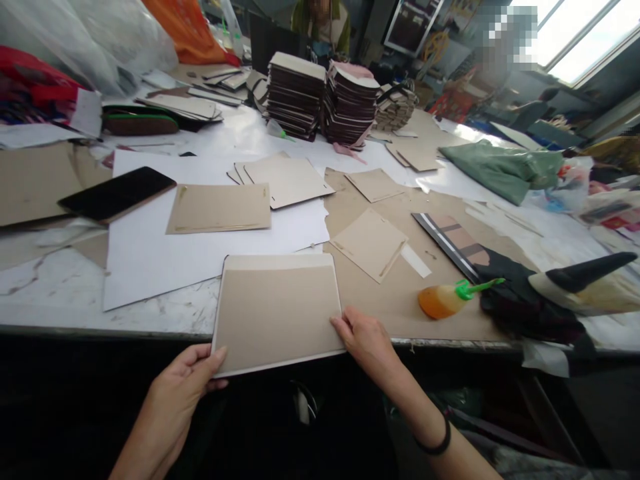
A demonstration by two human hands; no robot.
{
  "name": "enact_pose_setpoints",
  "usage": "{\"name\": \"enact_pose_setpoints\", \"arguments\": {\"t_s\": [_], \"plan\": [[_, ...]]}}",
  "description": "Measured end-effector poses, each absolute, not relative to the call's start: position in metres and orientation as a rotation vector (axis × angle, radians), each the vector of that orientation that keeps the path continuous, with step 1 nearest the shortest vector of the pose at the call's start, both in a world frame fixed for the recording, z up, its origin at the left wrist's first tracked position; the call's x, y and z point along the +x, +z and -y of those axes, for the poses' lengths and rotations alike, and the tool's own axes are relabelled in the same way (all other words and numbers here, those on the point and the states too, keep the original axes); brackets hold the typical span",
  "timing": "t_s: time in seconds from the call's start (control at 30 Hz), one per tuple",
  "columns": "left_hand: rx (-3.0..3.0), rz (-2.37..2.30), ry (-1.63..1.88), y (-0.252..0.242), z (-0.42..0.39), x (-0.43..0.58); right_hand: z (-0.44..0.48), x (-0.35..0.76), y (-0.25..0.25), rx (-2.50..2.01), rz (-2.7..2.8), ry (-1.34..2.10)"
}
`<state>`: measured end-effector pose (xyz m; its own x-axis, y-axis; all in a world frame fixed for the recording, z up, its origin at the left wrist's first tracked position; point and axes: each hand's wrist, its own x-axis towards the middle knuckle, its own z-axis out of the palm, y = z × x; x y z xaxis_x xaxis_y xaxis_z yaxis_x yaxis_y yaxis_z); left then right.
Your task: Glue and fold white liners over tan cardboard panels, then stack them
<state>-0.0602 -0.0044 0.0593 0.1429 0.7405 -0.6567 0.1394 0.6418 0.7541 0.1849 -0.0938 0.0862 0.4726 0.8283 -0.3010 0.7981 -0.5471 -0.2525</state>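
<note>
Stretching toward a bright window [590, 33], the stained white table [170, 313] carries brown cardboard [440, 207]. Over its front edge, the left hand [183, 380] and right hand [369, 339] pinch a beige panel [280, 320] by opposite sides. Beyond it lie boards [220, 210], a phone [120, 193] and dark-edged stacks [296, 100]; a bottle [440, 301] (its nozzle [465, 289] is green) is near the right hand.

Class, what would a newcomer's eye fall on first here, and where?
Probably the tan board held by the left hand and right hand over the front edge of the table. Then two tall dark-sided stacks towards the back, and the green-tipped amber bottle to the right.
</note>
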Motion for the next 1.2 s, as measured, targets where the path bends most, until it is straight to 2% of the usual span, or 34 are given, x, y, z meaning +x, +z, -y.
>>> {"name": "enact_pose_setpoints", "arguments": {"t_s": [0.63, 0.87, 1.2], "plan": [[0.773, -1.416, 0.506, 0.044, 0.000, -0.065, 0.095, 0.184, 0.085, -2.631, 1.449, 0.620], [0.843, -1.369, 0.610, 0.057, 0.005, -0.056, 0.093, 0.187, 0.079, -2.688, 1.499, 0.669], [0.839, -1.350, 0.561, 0.057, 0.007, -0.061, 0.094, 0.186, 0.080, -2.684, 1.530, 0.619]]}}
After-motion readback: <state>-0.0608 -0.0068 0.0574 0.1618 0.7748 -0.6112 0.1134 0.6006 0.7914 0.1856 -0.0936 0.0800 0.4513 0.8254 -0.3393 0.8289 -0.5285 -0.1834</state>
